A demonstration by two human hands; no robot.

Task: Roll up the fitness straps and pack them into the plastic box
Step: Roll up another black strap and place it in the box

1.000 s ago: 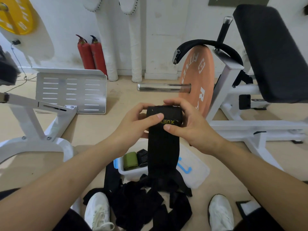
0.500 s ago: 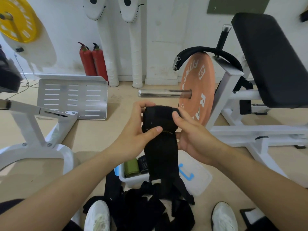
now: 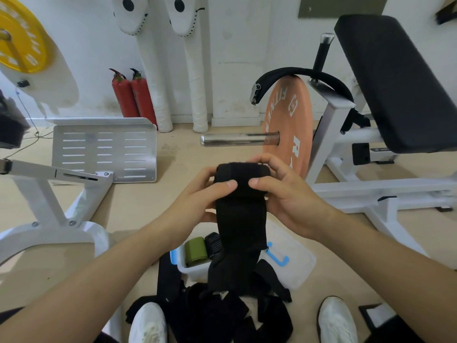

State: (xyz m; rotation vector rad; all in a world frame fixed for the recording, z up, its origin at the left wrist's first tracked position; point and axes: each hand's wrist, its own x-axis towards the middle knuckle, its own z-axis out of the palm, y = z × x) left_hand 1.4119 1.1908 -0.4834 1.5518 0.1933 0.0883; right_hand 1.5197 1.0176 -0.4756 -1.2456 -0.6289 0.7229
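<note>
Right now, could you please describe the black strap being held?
The wide black woven-fabric strap is partly rolled: its top is a thick roll held between left hand and right hand, thumbs on its front. The loose tail hangs down in front of the white plastic box toward the black strap pile below.

Bright, even indoor light, soft shadows, sharp focus, wide-angle edge bending.

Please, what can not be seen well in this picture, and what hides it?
Head view:
- plastic box: the hanging black strap covers part of its inside.
- left hand and right hand: fingers behind the strap are hidden.
- black pile on floor: strap count unclear, black on black.
</note>
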